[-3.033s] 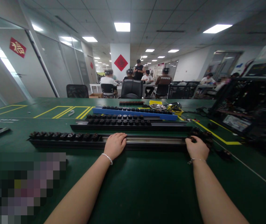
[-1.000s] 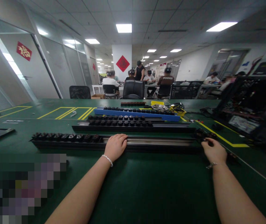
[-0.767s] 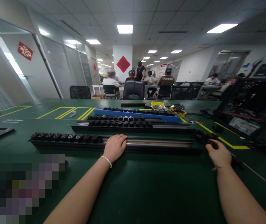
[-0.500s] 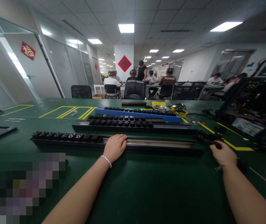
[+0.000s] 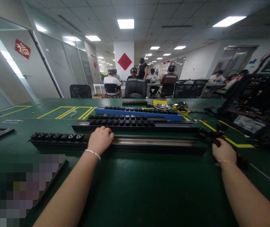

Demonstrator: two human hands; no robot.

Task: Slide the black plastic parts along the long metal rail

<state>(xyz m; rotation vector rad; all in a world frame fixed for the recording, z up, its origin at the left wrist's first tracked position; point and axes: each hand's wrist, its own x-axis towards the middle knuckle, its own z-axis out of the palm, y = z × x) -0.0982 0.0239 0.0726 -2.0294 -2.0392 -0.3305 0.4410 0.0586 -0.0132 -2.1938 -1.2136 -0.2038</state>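
A long black rail (image 5: 158, 149) lies crosswise in front of me, a row of black socket modules (image 5: 56, 136) filling its left part and a bare metallic channel showing to the right. My left hand (image 5: 100, 138) rests over this channel at the right end of the row, fingers curled down; what lies beneath them is hidden. To the right of the rail, my right hand (image 5: 225, 151) is closed with a small black part (image 5: 216, 142) at its fingertips. Loose black pieces (image 5: 220, 128) lie just beyond it, and another dark piece (image 5: 242, 161) sits beside the wrist.
Behind the rail lie another black rail (image 5: 135, 128) with modules and a blue rail (image 5: 135, 114). A metal bowl (image 5: 162, 107), yellow tray (image 5: 160, 102) and cables stand farther back. Dark equipment (image 5: 246, 107) rises at right. A blurred-out item (image 5: 28, 186) lies front left. People sit beyond the table.
My left hand has slid left along the rail, now covering the end of the module row. My right hand has shifted slightly, and its small black part shows more clearly. The view tilted down slightly.
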